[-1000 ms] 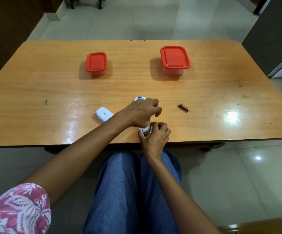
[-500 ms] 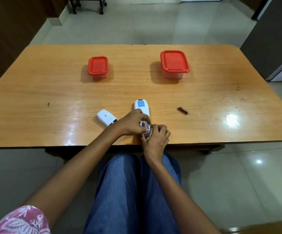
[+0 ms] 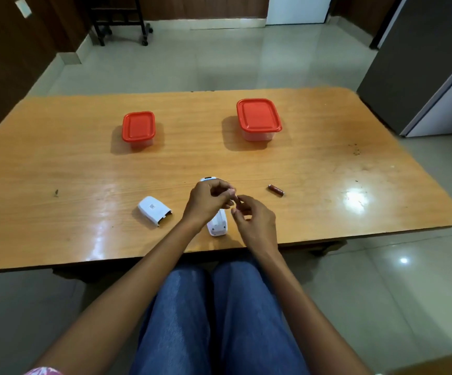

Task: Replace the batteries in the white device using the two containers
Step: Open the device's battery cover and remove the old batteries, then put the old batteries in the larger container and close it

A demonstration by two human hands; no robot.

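Note:
The white device [image 3: 217,226] lies face down near the table's front edge, its battery bay open and partly hidden under my hands. Its detached white cover [image 3: 154,211] rests to the left. My left hand [image 3: 207,203] is raised above the device, fingers pinched on a small dark-red battery [image 3: 237,202]. My right hand [image 3: 256,221] hovers just right of it, fingers loosely curled, index tip at the battery. Another dark-red battery [image 3: 276,190] lies on the table to the right. Two red-lidded containers stand at the back, both closed: a small one [image 3: 138,128] and a larger one [image 3: 258,117].
The wooden table [image 3: 57,171] has a rounded right corner. My knees in blue jeans are under its front edge. Beyond the table are a tiled floor, a wheeled black stand at the far left and a grey cabinet at the right.
Both hands have lifted off the device's lower end and risen above it, with a battery now pinched between the fingertips. The head view has tilted up.

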